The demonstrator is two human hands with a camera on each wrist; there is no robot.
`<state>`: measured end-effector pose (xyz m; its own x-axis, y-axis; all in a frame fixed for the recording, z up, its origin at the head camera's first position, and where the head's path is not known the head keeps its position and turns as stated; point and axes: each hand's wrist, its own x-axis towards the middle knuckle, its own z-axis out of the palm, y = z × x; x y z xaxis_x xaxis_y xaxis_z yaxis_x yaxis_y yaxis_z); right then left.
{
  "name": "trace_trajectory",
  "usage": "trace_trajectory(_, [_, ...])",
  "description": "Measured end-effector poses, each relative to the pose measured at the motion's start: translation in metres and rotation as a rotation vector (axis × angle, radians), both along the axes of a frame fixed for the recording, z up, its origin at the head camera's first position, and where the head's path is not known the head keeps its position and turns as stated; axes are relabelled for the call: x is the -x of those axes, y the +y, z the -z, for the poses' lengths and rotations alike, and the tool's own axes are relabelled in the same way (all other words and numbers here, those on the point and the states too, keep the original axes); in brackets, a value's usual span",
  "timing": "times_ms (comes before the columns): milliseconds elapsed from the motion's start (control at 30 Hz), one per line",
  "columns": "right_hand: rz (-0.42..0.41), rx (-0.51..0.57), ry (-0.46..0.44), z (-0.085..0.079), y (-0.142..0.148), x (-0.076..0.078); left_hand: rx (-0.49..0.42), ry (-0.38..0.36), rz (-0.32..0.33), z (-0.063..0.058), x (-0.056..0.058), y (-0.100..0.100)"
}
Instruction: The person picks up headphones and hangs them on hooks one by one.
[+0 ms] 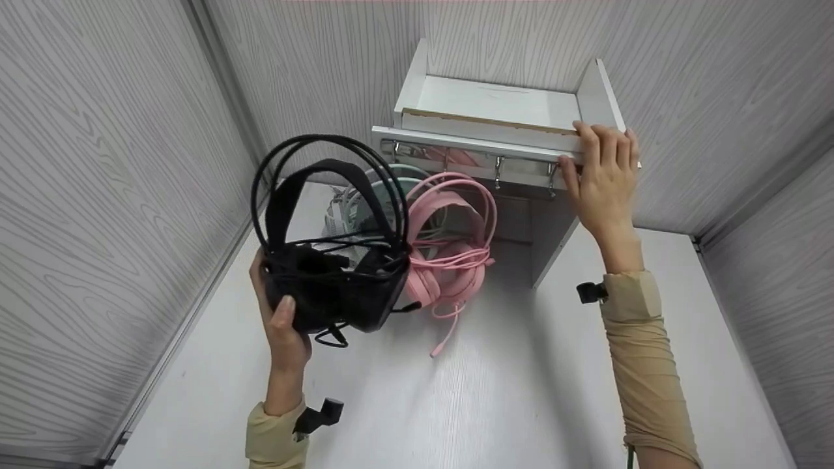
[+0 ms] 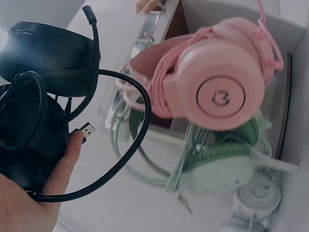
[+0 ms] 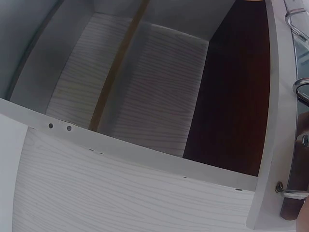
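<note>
My left hand [image 1: 281, 326] grips a black headset [image 1: 335, 286] by its ear cups, headband upward. In the left wrist view, the headset's USB plug [image 2: 87, 130] shows beside my thumb. My right hand [image 1: 607, 172] holds the front right edge of a white shelf unit [image 1: 495, 104], fingers over the top and thumb in front. Along its front runs a metal hook rail [image 1: 469, 146]. Below the rail's left half is a pink headset [image 1: 449, 260] with its cable bundled. A pale green headset [image 2: 217, 166] is behind it, partly hidden in the head view.
Grey-white headphones [image 2: 257, 195] show beyond the green headset. Several metal hooks [image 1: 498, 172] line the rail. The unit stands on a white tabletop [image 1: 482, 397], with wood-patterned panels [image 1: 117, 163] at the left, back and right.
</note>
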<state>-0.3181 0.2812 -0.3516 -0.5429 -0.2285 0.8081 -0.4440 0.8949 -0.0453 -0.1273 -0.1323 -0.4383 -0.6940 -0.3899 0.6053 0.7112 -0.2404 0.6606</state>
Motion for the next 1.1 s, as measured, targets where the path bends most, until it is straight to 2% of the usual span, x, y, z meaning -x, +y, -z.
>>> trace_trajectory(133, [-0.004, 0.002, 0.002, 0.000, -0.001, 0.000, 0.058, -0.021, 0.041, 0.004, 0.002, 0.013])
trace_trajectory(433, [-0.001, -0.002, -0.012, 0.001, 0.001, -0.001, 0.209, -0.057, 0.089, 0.009, 0.002, 0.042])
trace_trajectory(600, [0.000, 0.007, -0.001, 0.001, 0.002, -0.001, 0.270, -0.068, 0.090, 0.010, 0.005, 0.058])
trace_trajectory(900, [-0.004, 0.005, 0.008, 0.000, 0.001, -0.001, 0.316, -0.114, 0.157, 0.011, 0.009, 0.090])
trace_trajectory(1100, [-0.012, 0.007, 0.005, -0.001, -0.003, -0.001, 0.346, -0.153, 0.132, 0.016, 0.012, 0.107])
